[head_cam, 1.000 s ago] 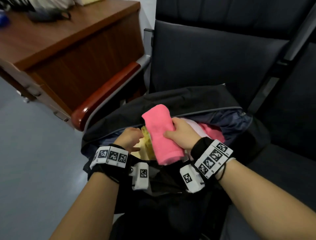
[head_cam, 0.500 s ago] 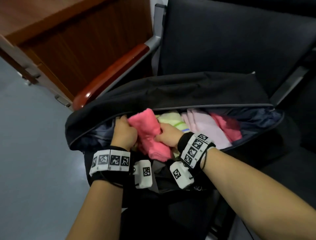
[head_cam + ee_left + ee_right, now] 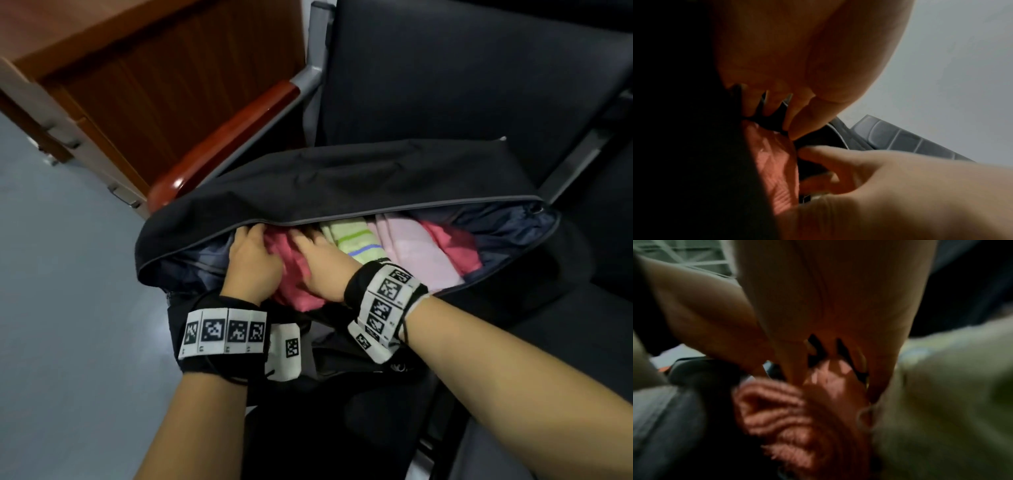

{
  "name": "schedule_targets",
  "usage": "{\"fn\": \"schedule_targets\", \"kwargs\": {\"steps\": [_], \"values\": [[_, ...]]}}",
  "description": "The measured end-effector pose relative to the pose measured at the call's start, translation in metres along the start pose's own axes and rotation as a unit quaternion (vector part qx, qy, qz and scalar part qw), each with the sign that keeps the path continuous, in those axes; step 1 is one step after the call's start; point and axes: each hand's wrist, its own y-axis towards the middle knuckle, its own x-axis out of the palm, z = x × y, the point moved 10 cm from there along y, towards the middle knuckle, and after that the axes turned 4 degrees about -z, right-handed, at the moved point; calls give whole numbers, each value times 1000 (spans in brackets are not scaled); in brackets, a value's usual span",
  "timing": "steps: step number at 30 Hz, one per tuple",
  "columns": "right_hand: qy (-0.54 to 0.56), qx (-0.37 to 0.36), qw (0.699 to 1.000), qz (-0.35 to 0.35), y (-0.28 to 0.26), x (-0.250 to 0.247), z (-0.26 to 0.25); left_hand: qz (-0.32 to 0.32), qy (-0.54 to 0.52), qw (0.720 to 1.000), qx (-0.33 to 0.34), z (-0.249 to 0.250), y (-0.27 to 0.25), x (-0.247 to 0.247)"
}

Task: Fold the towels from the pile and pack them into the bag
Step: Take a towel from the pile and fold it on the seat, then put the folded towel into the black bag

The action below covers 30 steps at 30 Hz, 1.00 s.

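A black bag (image 3: 342,178) lies unzipped on a dark chair seat. Its left end holds a folded hot-pink towel (image 3: 294,274), with both hands on it. My left hand (image 3: 253,263) lies along the towel's left side, fingertips up at the bag's rim. My right hand (image 3: 318,267) presses on the towel's right side with straight, spread fingers (image 3: 828,361). The left wrist view shows the same towel (image 3: 774,170) between my left fingers (image 3: 772,113) and my right hand (image 3: 838,162). Packed to the right are a green striped towel (image 3: 356,240), a pale pink towel (image 3: 404,253) and another hot-pink towel (image 3: 452,246).
The chair's red-brown armrest (image 3: 222,137) runs just left of the bag, with a wooden desk (image 3: 137,85) behind it. The dark chair back (image 3: 445,68) rises behind the bag. Grey floor (image 3: 68,308) lies to the left.
The hot-pink towel, held above the bag in my right hand a second ago, has gone down into the bag's left end. Both hands now press on it inside the opening.
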Motion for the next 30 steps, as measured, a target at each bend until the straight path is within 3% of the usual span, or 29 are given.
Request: {"fn": "schedule_targets", "kwargs": {"steps": [3, 5, 8, 13, 16, 21, 27, 30], "values": [[-144, -48, 987, -52, -8, 16, -5, -11, 28, 999, -16, 1, -6, 1], [-206, -22, 972, -108, -13, 31, 11, -26, 46, 998, -19, 2, -12, 3], [-241, -4, 963, -122, -17, 40, 19, -62, 57, 996, -15, 3, -21, 7], [-190, -7, 975, -111, -37, 35, 13, -104, 61, 991, -52, 1, -40, 11], [-88, -14, 995, -53, -75, 10, 14, -83, 77, 993, -25, 19, -52, 9], [32, 18, 995, 88, -176, -55, 41, -40, 53, 995, 74, 92, -91, 31], [62, 156, 966, 197, -360, -92, 147, -99, 24, 974, 204, 208, -175, 132], [70, 239, 940, 232, -465, -89, 208, -165, 29, 953, 253, 263, -227, 206]]}}
